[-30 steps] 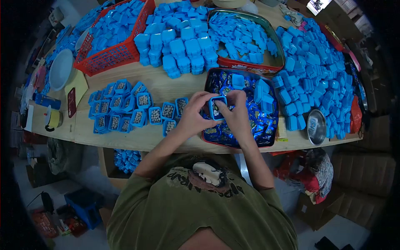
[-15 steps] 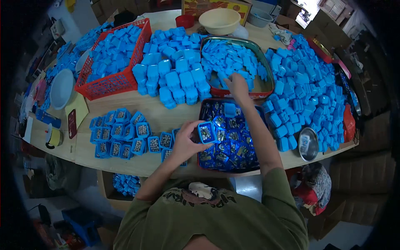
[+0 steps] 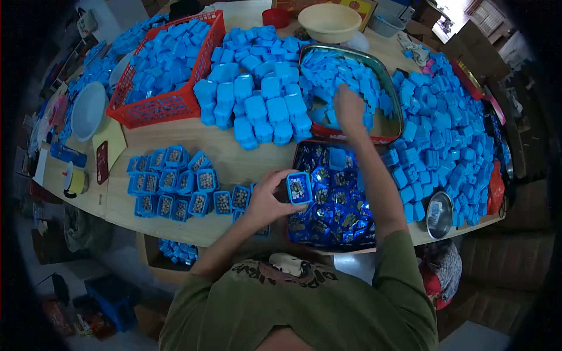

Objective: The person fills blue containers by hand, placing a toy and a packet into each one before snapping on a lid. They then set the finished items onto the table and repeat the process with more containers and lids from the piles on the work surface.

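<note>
My left hand [image 3: 270, 199] grips a small open blue plastic box [image 3: 298, 188] between thumb and fingers, its opening turned toward me. Something silvery and dark lies inside the box. My right hand [image 3: 349, 111] is over the tray [image 3: 400, 117] of flat blue plastic pieces [image 3: 333, 67]. Its fingers are curled under the hand, and what they hold, if anything, is hidden. Below the left hand's box is a second tray of shiny dark-blue packets [image 3: 333, 210], with one blue box [image 3: 338, 159] lying on them. Blue boxes filled with small round beige balls [image 3: 199, 203] stand to the left.
Stacked blue boxes [image 3: 256, 109] stand mid-table beside a red basket [image 3: 195, 108] full of blue pieces. A big heap of blue boxes [image 3: 445, 140] covers the right side, with a metal bowl [image 3: 439, 215] at the edge. A cream basin [image 3: 329, 23] stands at the back.
My right hand has shifted from the tray's near left part further in among the flat pieces. My left hand still holds the box. The whole view has swung slightly.
</note>
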The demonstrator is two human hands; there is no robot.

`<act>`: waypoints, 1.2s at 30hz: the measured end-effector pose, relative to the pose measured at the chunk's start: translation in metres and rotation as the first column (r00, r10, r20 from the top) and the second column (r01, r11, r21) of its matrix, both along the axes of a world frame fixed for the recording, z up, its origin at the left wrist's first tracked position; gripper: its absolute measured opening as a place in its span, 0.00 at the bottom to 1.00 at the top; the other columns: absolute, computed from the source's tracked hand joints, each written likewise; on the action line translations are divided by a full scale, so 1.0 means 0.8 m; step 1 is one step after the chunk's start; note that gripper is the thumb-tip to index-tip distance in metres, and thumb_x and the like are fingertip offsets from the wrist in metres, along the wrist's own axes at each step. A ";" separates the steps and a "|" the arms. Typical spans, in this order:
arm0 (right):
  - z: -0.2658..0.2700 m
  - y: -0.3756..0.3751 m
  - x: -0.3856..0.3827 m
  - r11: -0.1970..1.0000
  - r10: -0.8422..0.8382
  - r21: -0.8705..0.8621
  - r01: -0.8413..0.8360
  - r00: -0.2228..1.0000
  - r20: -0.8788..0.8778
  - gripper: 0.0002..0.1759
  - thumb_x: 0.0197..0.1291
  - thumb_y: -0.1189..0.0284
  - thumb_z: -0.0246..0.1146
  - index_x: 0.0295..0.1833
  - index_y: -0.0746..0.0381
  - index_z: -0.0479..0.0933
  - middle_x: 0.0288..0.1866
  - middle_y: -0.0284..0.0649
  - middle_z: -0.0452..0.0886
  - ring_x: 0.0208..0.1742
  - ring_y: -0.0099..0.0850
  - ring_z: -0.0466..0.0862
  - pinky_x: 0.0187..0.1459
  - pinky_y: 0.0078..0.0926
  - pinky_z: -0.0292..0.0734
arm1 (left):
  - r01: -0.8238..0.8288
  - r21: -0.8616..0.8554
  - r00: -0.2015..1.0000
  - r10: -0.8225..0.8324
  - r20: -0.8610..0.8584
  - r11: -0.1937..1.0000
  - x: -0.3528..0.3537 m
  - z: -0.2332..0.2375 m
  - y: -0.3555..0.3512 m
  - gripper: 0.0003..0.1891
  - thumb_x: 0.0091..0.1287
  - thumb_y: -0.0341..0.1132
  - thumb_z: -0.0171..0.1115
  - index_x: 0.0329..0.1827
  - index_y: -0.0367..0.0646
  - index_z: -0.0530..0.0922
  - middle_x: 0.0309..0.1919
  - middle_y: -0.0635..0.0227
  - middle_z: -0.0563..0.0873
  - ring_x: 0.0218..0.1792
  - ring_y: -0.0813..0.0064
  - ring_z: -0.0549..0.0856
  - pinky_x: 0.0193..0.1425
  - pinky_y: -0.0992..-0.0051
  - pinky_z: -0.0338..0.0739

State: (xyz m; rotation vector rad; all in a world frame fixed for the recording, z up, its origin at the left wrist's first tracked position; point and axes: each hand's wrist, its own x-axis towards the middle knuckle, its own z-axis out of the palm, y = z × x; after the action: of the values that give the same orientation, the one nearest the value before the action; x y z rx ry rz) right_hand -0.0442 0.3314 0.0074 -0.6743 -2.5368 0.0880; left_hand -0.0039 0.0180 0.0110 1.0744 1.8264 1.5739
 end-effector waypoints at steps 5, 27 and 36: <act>0.125 -0.106 0.098 0.508 -0.122 -0.800 -0.319 0.893 -0.433 0.09 0.60 0.67 0.64 0.37 0.62 0.75 0.29 0.35 0.81 0.28 0.25 0.78 0.27 0.28 0.71 | -0.007 0.013 0.999 0.007 -0.039 1.000 -0.002 0.002 0.002 0.33 0.49 0.28 0.75 0.60 0.39 0.71 0.52 0.67 0.73 0.52 0.73 0.79 0.51 0.74 0.77; 0.058 -0.190 0.153 0.388 0.349 -0.814 -0.431 0.887 -0.303 0.10 0.59 0.69 0.65 0.32 0.63 0.75 0.45 0.37 0.73 0.47 0.25 0.72 0.48 0.23 0.67 | -0.038 0.043 0.989 0.044 -0.142 0.998 0.009 0.019 -0.009 0.37 0.38 0.31 0.74 0.58 0.40 0.73 0.52 0.60 0.74 0.49 0.65 0.79 0.49 0.71 0.77; 0.056 -0.207 0.159 0.694 0.407 -0.493 -0.525 0.851 -0.333 0.08 0.60 0.72 0.62 0.38 0.63 0.70 0.45 0.42 0.74 0.51 0.37 0.71 0.54 0.31 0.64 | -0.044 0.052 0.998 0.047 -0.046 0.998 0.010 0.015 -0.008 0.36 0.38 0.31 0.74 0.57 0.38 0.74 0.51 0.60 0.75 0.48 0.67 0.80 0.48 0.72 0.77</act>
State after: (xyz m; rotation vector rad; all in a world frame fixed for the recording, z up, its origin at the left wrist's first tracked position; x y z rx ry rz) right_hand 0.0831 0.1661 0.0526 -0.1688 -2.4113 1.0840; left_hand 0.0042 0.0116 0.0227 1.1089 1.8634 1.6427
